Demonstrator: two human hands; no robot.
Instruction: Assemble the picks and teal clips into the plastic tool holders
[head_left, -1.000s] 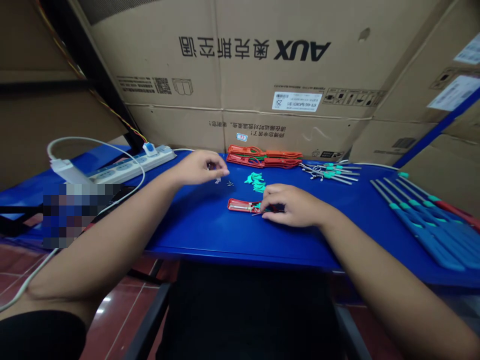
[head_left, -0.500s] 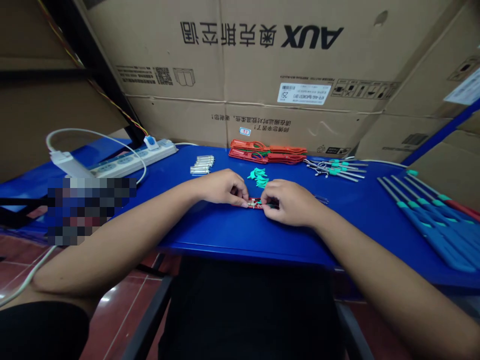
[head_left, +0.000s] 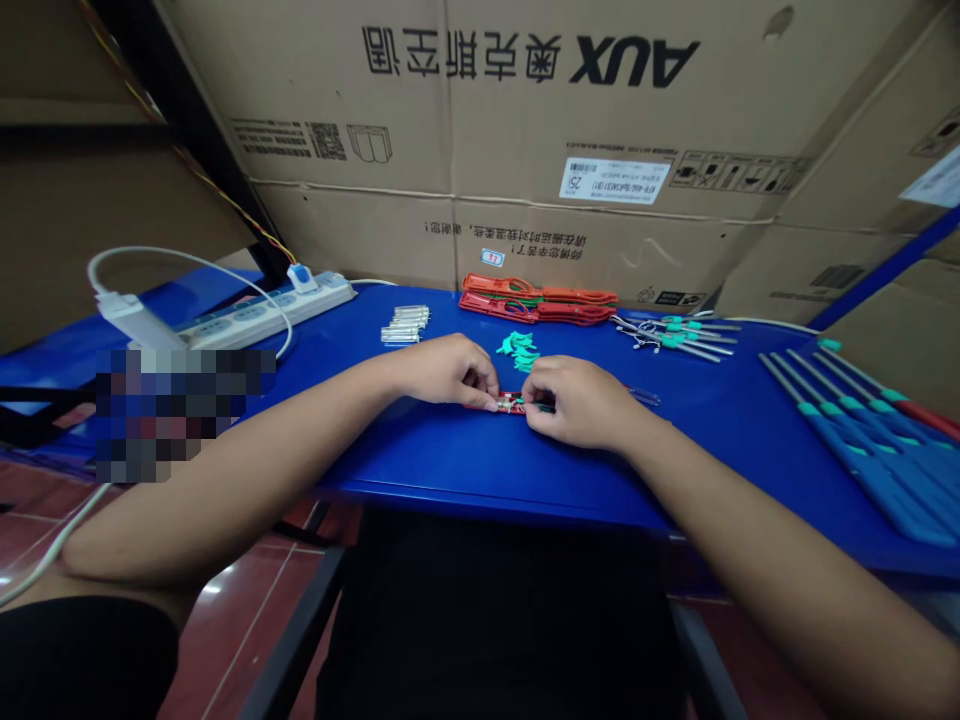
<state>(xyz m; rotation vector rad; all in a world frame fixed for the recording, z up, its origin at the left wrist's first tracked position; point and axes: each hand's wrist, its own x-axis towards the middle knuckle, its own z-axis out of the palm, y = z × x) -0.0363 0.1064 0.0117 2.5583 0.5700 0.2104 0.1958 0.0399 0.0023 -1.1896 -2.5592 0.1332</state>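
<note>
A small red casing (head_left: 512,405) with pale wires and a metallic part inside lies on the blue table between my hands. My left hand (head_left: 463,375) is closed on its left end, thumb and fingers pinched. From the right, my right hand (head_left: 566,400) is closed at the casing's other end, and its fingertips hide what they pinch. Small green pieces (head_left: 520,350) lie in a heap just behind my hands. Thin clear or metal strands (head_left: 645,396) stick out to the right of my right hand.
Orange-red casings (head_left: 536,300) are stacked at the back. Silvery cylinders (head_left: 405,325) lie left of them, metal rods with green collars (head_left: 694,338) right. Several blue handled tools (head_left: 877,450) lie far right. A power strip (head_left: 262,315) is at left; a cardboard wall (head_left: 487,130) stands behind.
The view has shifted slightly. Both hands keep nearly the same place and grip at the red casing.
</note>
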